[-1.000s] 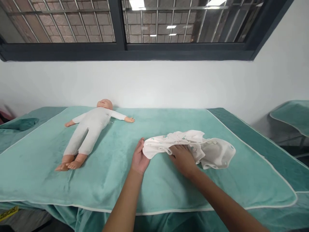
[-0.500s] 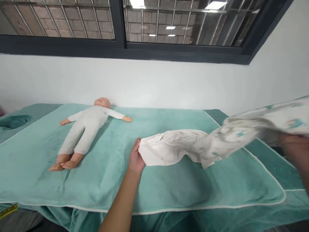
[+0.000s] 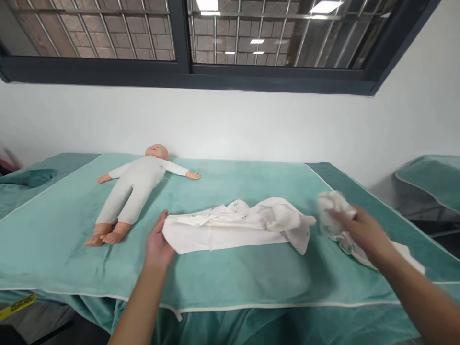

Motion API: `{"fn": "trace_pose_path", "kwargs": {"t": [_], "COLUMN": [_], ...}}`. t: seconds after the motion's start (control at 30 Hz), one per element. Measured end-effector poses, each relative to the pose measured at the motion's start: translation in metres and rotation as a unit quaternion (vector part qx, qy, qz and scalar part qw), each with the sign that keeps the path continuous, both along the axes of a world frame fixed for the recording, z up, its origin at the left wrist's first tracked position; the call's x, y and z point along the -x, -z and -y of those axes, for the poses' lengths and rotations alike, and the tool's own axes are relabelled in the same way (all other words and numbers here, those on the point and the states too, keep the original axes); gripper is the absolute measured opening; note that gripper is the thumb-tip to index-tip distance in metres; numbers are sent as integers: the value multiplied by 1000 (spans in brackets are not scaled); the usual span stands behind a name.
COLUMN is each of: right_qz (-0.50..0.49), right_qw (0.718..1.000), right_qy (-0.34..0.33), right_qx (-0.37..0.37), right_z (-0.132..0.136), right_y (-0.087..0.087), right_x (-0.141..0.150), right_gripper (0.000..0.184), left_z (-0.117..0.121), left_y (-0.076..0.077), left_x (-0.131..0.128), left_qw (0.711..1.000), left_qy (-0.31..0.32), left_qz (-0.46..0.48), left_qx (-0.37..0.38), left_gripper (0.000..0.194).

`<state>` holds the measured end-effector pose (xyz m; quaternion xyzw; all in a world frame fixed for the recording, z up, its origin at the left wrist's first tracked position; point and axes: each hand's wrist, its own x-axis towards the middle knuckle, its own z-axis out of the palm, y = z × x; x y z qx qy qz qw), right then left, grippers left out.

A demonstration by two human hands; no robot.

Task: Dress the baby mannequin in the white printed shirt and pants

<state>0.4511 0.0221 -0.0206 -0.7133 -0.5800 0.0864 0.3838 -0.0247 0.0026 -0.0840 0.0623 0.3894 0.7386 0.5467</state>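
Observation:
My left hand (image 3: pixel 160 242) is closed on the left end of a white baby garment (image 3: pixel 230 232), which stretches crumpled across the green blanket (image 3: pixel 244 278). Its right end is bunched and carries small prints. At the right, my right hand (image 3: pixel 362 235) is closed on a second, bunched white cloth with green prints (image 3: pixel 334 206). That cloth is blurred, and its tail hangs past the wrist toward the lower right. Its exact kind I cannot make out. A gap of green blanket shows between the two pieces.
A baby doll (image 3: pixel 138 179) in a white bodysuit lies on its back at the left, arms spread. Behind the bed are a white wall (image 3: pixel 233 124) and a barred window (image 3: pixel 251 33). A folded green cloth (image 3: pixel 434 177) is at the far right.
The printed cloth has come down from the upper right and now shows apart from the white garment. My left hand has moved left with its end, and my right hand has moved inward.

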Motion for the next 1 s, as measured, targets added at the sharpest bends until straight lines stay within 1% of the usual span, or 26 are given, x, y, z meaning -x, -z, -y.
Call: {"fn": "trace_pose_path", "kwargs": {"t": [0.03,0.07,0.1,0.13,0.17,0.2,0.23,0.27,0.3,0.37,0.4,0.43,0.47,0.5,0.53,0.6,0.67,0.7,0.73,0.77,0.8,0.83,0.9,0.93,1.0], "right_qz": [9,28,55,85,116,140,158,169,173,195,217,243,270,292,305,282,187,127,72,34,18,28,109,169,278], "right_qw": [997,994,991,990,988,984,979,973,966,942,929,915,904,895,891,896,920,935,948,959,967,973,972,964,939], "right_qy": [-33,-60,-82,-96,-102,-109,-121,-146,-184,-272,-300,-321,-332,-336,-337,-342,-340,-328,-305,-274,-241,-212,-189,-190,-198], "right_qx": [63,84,89,62,23,-13,-42,-56,-55,-19,-11,-3,5,9,15,30,46,54,63,70,78,84,88,77,49], "right_z": [-4,-7,-9,-9,-10,-11,-12,-13,-14,-17,-18,-19,-20,-21,-21,-22,-23,-25,-27,-29,-31,-32,-33,-32,-31], "right_y": [17,30,40,46,48,47,43,38,32,21,17,14,11,8,5,-1,-5,-5,-2,4,13,23,47,59,75], "right_x": [7,13,20,27,36,47,60,76,93,127,143,157,168,176,181,183,176,170,162,154,145,134,112,100,75], "right_gripper": [36,37,40,44,47,50,51,51,48,45,43,41,37,34,32,28,26,28,32,36,39,42,45,44,42], "left_z": [6,12,17,21,24,24,23,21,17,6,-1,-7,-13,-18,-22,-26,-24,-21,-18,-14,-10,-6,1,4,10], "left_y": [-3,-6,-8,-11,-14,-16,-18,-20,-21,-20,-18,-16,-14,-13,-13,-16,-23,-29,-35,-41,-48,-55,-70,-77,-92], "left_x": [13,23,30,33,32,28,21,11,0,-25,-37,-48,-56,-63,-67,-69,-65,-62,-59,-56,-54,-52,-51,-50,-50], "left_qw": [998,988,968,935,893,852,819,798,786,759,721,682,653,630,617,600,585,584,590,605,626,651,699,715,732], "left_qy": [-44,-87,-129,-165,-187,-187,-165,-129,-68,42,103,136,152,165,173,194,210,211,209,203,194,180,146,127,100], "left_qz": [-48,-117,-204,-301,-398,-482,-547,-589,-614,-639,-666,-689,-707,-721,-731,-748,-766,-771,-770,-763,-750,-732,-694,-680,-665], "left_qx": [19,42,64,83,91,82,54,17,-33,-114,-164,-203,-227,-237,-234,-205,-165,-143,-123,-104,-92,-86,-91,-98,-114], "left_gripper": [6,7,9,12,15,18,20,21,21,27,33,37,36,31,25,16,10,7,5,6,7,6,5,5,5]}}
